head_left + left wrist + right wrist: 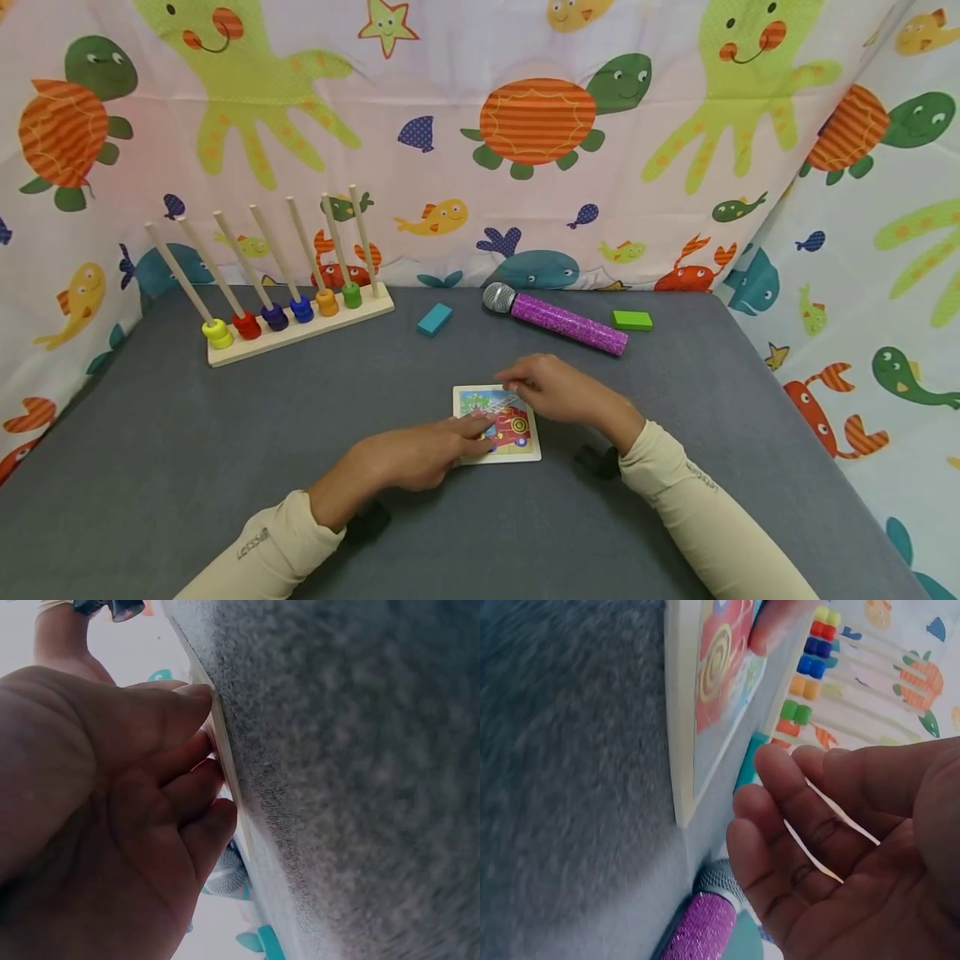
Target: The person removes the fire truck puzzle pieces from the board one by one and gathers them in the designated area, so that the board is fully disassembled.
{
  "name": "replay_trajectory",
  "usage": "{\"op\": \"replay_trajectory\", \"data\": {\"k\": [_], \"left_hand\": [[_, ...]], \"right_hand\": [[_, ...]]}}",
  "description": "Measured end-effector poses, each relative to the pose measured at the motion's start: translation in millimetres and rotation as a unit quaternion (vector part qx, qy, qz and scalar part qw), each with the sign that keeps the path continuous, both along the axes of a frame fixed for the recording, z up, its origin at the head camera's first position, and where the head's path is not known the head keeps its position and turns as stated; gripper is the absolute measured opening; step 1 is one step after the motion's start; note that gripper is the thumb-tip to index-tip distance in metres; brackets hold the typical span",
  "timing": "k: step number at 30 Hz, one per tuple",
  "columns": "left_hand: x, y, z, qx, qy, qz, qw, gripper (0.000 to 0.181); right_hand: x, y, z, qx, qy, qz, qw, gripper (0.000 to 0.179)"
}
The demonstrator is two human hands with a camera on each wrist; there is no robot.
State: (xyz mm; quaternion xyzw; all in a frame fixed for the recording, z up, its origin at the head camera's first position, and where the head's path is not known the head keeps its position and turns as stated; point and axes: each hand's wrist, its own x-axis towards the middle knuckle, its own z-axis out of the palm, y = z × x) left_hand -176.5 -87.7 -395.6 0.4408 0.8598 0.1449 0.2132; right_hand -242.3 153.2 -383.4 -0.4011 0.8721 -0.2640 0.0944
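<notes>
A small square picture puzzle (517, 427) in a pale wooden frame, showing a red vehicle, lies flat on the grey table. My left hand (427, 452) reaches across its left side, fingers extended over the picture. In the left wrist view the fingertips (214, 817) rest on the puzzle, which is seen edge-on there. Above the puzzle's upper right corner hovers my right hand (551, 387), with its fingers loosely bent. The right wrist view shows nothing between those fingers (754, 844), which are apart from the puzzle's frame (681, 750).
A wooden peg rack (300, 329) with coloured beads stands at the back left. Beyond the puzzle lie a teal block (435, 319), a purple glitter microphone (562, 321) and a green block (632, 321). A patterned curtain (442, 75) hangs behind the table.
</notes>
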Motion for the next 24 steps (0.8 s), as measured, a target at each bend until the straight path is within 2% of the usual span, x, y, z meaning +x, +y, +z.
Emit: {"op": "replay_trajectory", "data": {"k": [6, 10, 16, 24], "left_hand": [[-3.6, -2.2, 2.1, 0.017, -0.003, -0.003, 0.9998, 0.048], [-5.3, -3.9, 1.3, 0.011, 0.003, -0.007, 0.9999, 0.049], [-3.2, -6.2, -0.2, 0.007, 0.001, -0.007, 1.0000, 0.050], [-1.3, -3.6, -0.4, 0.010, 0.002, -0.006, 0.9999, 0.048]], "right_hand": [[-8.5, -12.2, -1.9, 0.003, -0.036, 0.013, 0.9993, 0.028], [-11.0, -19.4, -2.9, 0.003, -0.065, 0.013, 0.9978, 0.032], [-14.0, -29.4, -8.0, 0.011, -0.043, 0.023, 0.9988, 0.029], [-19.0, -38.2, -13.7, 0.041, -0.036, 0.023, 0.9982, 0.029]]}}
